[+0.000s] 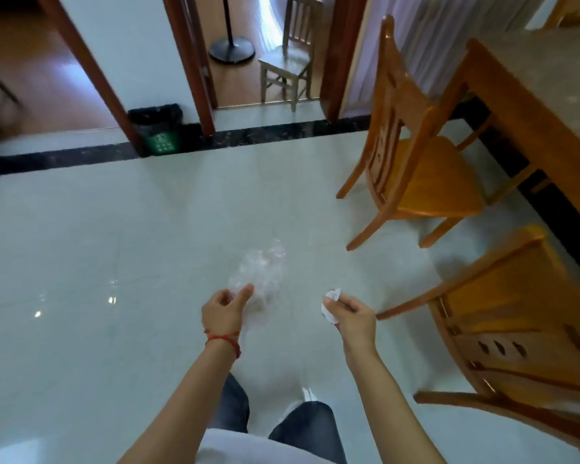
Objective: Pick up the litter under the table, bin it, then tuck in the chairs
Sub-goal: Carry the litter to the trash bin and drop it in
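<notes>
Left hand (225, 311) out in front, red string bracelet (223, 339) on the wrist. Its grip is pinched, thumb and fingers together on a crumpled clear plastic bag (260, 272) that extends up and away from the hand over the floor (114, 229). The bag is blurry, edges hard to make out.

Right hand (352, 316) beside it, a little apart to the right. Its grip is clamped on a small white paper wad (330, 304), which sticks out on the left side of the fingers, toward the left hand.

Bin (159, 130): dark liner, green body, well ahead and left of the left grip, against the wall between two door frames.

Near chair (516, 333): wooden, just right of the right grip, its back toward the camera. Far chair (412, 155): wooden, ahead and right of the right grip, seat turned toward the desk and pulled out from it. Desk (549, 105) is far right and ahead of both grips, wooden frame with a speckled top.

Through the doorway straight ahead: a pale small chair (288, 61) and a black round stand base (231, 50), both far beyond the grips.

Below the hands: jeans and a white shoe (307, 395).
</notes>
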`<state>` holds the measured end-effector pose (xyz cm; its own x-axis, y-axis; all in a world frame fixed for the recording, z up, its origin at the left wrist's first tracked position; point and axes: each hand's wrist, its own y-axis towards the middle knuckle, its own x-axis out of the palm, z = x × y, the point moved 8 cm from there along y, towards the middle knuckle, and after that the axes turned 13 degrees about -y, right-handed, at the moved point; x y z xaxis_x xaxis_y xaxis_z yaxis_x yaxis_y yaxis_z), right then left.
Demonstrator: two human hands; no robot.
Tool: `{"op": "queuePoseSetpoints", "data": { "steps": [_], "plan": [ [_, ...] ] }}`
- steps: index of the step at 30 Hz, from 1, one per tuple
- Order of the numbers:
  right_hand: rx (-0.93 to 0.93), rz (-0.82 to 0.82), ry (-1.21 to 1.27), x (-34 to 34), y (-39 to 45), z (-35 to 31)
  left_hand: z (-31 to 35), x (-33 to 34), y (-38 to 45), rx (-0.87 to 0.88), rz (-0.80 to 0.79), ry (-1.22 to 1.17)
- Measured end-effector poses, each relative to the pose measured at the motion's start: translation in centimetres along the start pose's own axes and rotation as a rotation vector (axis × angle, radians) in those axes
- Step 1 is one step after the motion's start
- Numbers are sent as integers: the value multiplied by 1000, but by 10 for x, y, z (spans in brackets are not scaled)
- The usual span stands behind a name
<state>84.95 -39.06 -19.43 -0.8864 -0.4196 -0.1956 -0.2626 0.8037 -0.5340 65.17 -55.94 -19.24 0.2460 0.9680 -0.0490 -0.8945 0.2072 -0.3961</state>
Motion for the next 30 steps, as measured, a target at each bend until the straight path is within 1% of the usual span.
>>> {"op": "queuePoseSetpoints", "data": {
  "steps": [8,12,16,19,22,30],
  "plan": [
    [-8,-211,-74,140,-15,-24,29,-115,55,12,197,-107],
    [-6,-246,-88,204,-21,-36,43,-165,92,12,254,-134],
    [-21,-262,-71,259,-23,-52,59,-200,136,20,259,-153],
    [-51,-291,-73,295,-24,-68,70,-220,165,22,262,-180],
    [-57,-284,-69,320,-17,-79,79,-231,191,13,270,-205],
    [-34,-291,-108,383,32,-122,104,-225,267,-8,302,-218]
  ]
}}
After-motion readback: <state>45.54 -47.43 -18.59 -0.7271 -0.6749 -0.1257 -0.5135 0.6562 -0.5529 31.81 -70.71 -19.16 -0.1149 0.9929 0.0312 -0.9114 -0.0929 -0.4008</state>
